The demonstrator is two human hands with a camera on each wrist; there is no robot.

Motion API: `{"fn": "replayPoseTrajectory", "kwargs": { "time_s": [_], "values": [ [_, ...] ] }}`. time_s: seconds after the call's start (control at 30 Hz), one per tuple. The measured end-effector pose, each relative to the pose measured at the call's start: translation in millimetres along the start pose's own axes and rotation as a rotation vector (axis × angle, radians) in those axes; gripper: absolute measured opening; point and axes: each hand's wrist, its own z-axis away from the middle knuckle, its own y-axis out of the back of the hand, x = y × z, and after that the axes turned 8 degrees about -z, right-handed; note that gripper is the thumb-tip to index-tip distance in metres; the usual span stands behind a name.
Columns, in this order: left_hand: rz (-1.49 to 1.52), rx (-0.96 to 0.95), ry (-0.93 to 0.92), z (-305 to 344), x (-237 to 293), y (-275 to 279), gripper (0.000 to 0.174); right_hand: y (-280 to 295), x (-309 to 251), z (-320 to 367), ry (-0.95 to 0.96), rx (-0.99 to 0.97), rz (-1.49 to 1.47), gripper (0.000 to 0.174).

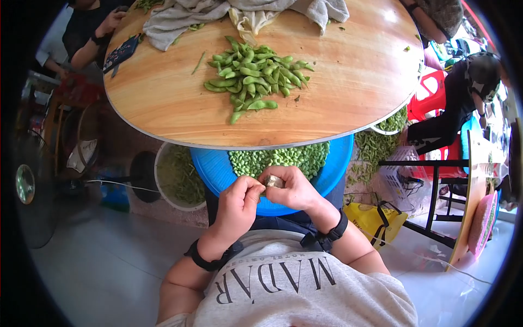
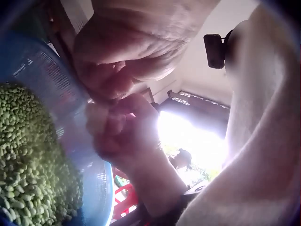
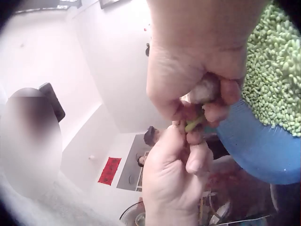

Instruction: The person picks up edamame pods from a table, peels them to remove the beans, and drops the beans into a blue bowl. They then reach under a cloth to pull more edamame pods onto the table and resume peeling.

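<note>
Close together over the blue basin, my two hands meet fingertip to fingertip. Between them shows a small green edamame pod, mostly hidden by fingers. My left hand pinches it with thumb and forefinger. Curled around its other side, my right hand grips the pod too. A pale wrapping covers part of the right thumb. Shelled green beans fill much of the basin, which sits at my lap under the table edge.
A heap of edamame pods lies on the round wooden table, with a grey cloth behind. Left of the basin stands a bucket holding pods. A yellow bag and white crate are right; other people sit around.
</note>
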Motion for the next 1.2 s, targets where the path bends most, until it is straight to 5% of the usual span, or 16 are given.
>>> {"fn": "replayPoseTrajectory", "kwargs": {
  "time_s": [0.23,0.37,0.43,0.47,0.53,0.8,1.0,1.1,1.2],
  "values": [
    [-0.107,0.043,-0.038,2,-11,-6,0.005,6,19,-5,-0.113,0.113,-0.148,0.014],
    [-0.092,0.078,0.248,12,-26,23,0.006,20,28,-11,-0.087,0.154,-0.002,0.016],
    [-0.369,0.137,0.203,16,-46,63,0.007,30,28,-10,0.142,0.213,0.380,0.019],
    [-0.590,0.035,0.326,16,-38,85,0.021,37,30,-10,0.206,0.222,0.542,0.023],
    [-1.026,-0.003,0.354,14,-29,112,0.033,42,22,-8,0.220,0.205,0.694,0.024],
    [-0.630,0.209,-0.285,-114,31,97,0.016,39,-1,-8,0.307,0.224,0.766,0.019],
    [-0.750,0.114,-0.291,-161,9,84,0.014,41,-20,17,0.227,0.228,0.653,0.017],
    [-0.728,0.251,-0.410,-150,8,91,0.015,40,-36,26,0.217,0.204,0.548,0.019],
    [-0.433,0.218,0.016,-108,30,92,0.016,39,-45,28,0.136,0.124,0.221,0.022]
  ]
}}
